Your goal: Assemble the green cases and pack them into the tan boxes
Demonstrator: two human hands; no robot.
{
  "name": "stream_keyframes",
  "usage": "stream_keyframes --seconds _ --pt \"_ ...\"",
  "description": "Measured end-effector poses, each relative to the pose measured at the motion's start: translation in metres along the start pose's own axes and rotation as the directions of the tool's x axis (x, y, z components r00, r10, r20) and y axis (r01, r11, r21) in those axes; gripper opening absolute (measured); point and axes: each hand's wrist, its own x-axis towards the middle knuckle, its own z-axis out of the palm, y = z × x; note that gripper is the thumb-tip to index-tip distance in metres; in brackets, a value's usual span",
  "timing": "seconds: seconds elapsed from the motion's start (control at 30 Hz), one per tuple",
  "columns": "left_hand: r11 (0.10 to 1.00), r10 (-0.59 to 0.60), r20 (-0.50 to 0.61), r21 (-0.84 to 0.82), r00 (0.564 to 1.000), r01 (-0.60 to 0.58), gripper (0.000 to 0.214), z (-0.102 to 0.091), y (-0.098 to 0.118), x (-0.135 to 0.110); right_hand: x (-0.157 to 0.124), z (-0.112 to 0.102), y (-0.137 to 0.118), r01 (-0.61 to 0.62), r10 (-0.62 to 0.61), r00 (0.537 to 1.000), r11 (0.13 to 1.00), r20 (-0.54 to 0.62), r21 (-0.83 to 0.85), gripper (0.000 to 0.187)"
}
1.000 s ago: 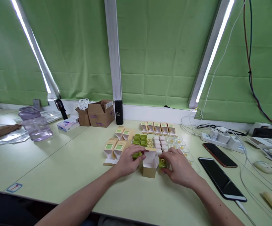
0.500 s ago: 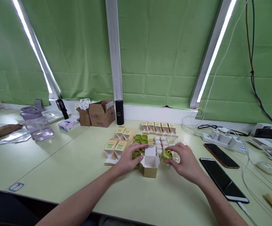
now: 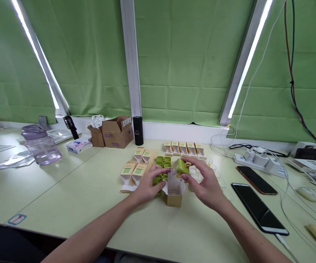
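Note:
My right hand (image 3: 207,184) pinches a small clear container with a green lid (image 3: 184,167) and a yellow loop. It is tilted, its clear end pointing left, just above a small open carton (image 3: 174,200). My left hand (image 3: 148,183) grips that carton at its left flap, thumb and forefinger around the edge. The carton stands upright with a white inside. Behind my left fingers sit several green square pieces (image 3: 160,159) in rows. Clear plastic pieces (image 3: 210,163) lie behind my right hand, which partly hides them.
Small open cartons (image 3: 138,171) stand at left, and a row of more cartons (image 3: 183,149) at the back. Two phones (image 3: 259,208), a power strip (image 3: 260,166) and cables lie right. A purple water bottle (image 3: 41,146), cardboard box (image 3: 118,133) and black tumbler (image 3: 138,130) stand farther left.
My right hand has lifted the green-lidded container and carried it left over the carton, tilting it. My left hand stays at the carton. The other person's hand at far left has drawn back.

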Motion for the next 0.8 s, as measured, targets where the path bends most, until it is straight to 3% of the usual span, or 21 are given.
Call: stream_keyframes --seconds 0.17,0.37,0.6,0.8 --pt "1.0 0.014 -0.008 -0.007 1.0 -0.014 0.044 0.0 -0.004 0.0 -0.015 0.019 0.015 0.129 -0.129 0.992 0.992 0.011 -0.01 0.041" --pt "1.0 0.012 0.013 0.021 1.0 -0.012 0.045 0.0 -0.001 0.0 -0.025 0.021 0.027 0.259 -0.255 0.965 0.964 0.062 -0.062 0.048" --pt "1.0 0.015 0.027 0.018 1.0 -0.016 0.045 0.0 0.003 0.0 -0.022 0.016 0.026 0.236 -0.213 0.961 0.964 0.178 -0.119 0.042" --pt "0.998 0.028 0.025 0.053 0.999 -0.029 0.044 -0.001 0.003 0.0 -0.023 0.015 0.021 0.183 -0.158 0.967 0.977 0.2 -0.113 0.042"
